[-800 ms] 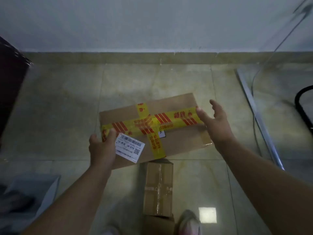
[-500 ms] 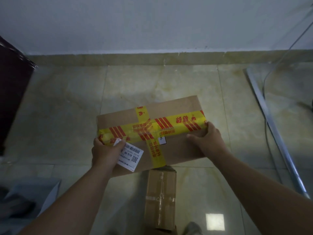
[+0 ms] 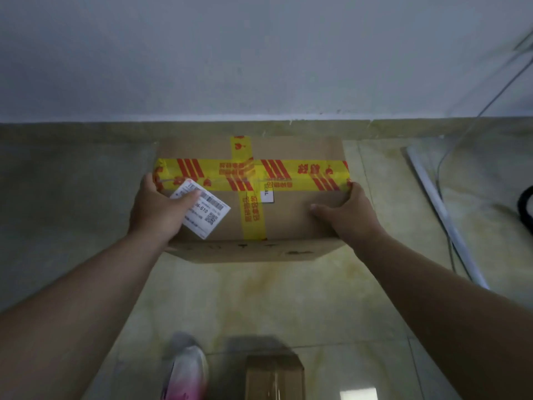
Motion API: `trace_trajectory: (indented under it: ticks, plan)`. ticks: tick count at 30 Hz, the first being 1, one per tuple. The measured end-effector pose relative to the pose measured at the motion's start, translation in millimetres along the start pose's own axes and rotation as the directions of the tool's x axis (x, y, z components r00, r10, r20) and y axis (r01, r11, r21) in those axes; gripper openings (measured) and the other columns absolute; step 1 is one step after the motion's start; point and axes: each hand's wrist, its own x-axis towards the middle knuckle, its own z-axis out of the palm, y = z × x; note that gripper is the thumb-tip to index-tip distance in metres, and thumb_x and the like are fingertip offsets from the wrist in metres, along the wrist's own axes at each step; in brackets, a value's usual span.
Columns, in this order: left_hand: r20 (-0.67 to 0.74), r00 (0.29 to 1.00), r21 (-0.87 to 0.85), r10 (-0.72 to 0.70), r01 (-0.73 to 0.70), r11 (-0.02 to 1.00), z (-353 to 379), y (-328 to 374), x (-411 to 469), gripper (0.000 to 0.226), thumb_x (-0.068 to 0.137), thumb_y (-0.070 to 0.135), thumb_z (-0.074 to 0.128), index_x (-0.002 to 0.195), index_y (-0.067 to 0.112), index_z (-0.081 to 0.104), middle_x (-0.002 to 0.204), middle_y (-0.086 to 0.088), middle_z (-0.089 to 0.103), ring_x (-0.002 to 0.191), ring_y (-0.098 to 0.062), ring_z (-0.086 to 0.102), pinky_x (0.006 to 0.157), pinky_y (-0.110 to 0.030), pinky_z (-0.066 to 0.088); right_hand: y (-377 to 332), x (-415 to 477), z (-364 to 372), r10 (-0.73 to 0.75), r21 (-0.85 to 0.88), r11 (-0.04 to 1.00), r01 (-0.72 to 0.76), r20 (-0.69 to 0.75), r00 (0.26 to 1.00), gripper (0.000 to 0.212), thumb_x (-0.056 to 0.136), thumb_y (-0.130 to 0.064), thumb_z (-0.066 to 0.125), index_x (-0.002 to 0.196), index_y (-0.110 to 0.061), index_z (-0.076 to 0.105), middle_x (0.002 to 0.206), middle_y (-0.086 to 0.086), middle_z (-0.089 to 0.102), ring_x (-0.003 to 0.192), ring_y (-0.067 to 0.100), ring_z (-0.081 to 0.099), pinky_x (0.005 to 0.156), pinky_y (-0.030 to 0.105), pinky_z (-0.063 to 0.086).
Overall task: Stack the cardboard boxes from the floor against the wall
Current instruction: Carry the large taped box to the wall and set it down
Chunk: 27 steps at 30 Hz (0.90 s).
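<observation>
A large cardboard box (image 3: 291,217) crossed with yellow and red tape, with a white shipping label on its top, sits close to the grey wall (image 3: 259,53), its far edge at the skirting. My left hand (image 3: 157,207) grips its left side, thumb on the label. My right hand (image 3: 347,213) grips its right side, thumb on top. A smaller cardboard box (image 3: 274,376) lies on the tiled floor near the bottom edge, behind my arms.
My foot in a pink and white shoe (image 3: 184,368) stands beside the smaller box. A white metal rail (image 3: 444,212) and thin cables run along the floor at the right, with a black loop at the right edge.
Both hands closed on the large box and carried it forward from mid-floor to the wall. The box turned square to the wall. The smaller box stayed behind on the floor.
</observation>
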Motion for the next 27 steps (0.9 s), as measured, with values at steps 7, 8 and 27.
trace_trajectory:
  ticks: [7,8,27]
  plan:
    - [0.039,0.992,0.075,0.119,-0.121,0.990,9,54,112,0.071,0.067,0.063,0.074,0.126,0.031,0.050,0.123,0.003,0.070,0.108,-0.028,0.068,0.093,-0.046,0.053,-76,91,23,0.021,-0.032,0.999,-0.023,-0.061,0.998,0.106,0.058,-0.043,0.091,0.145,-0.014,0.040,0.137,0.011,0.056,0.125,0.033,0.057,0.103,0.051,0.049]
    - [0.034,0.992,0.063,0.119,-0.121,0.991,12,60,124,0.071,0.068,0.063,0.074,0.128,0.032,0.050,0.121,0.004,0.070,0.107,-0.028,0.069,0.093,-0.046,0.053,-83,101,25,0.021,-0.024,0.999,-0.023,-0.067,0.998,0.106,0.058,-0.042,0.092,0.146,-0.014,0.039,0.138,0.011,0.056,0.125,0.033,0.057,0.103,0.051,0.049]
    - [-0.063,0.995,-0.039,0.073,-0.076,0.996,36,107,220,0.100,0.033,0.082,0.063,0.120,0.037,0.045,0.115,0.006,0.071,0.098,-0.028,0.075,0.085,-0.055,0.057,-145,185,29,-0.054,-0.067,0.997,0.049,-0.075,0.996,0.091,0.068,-0.039,0.088,0.142,-0.008,0.044,0.133,0.014,0.059,0.120,0.033,0.058,0.100,0.050,0.051]
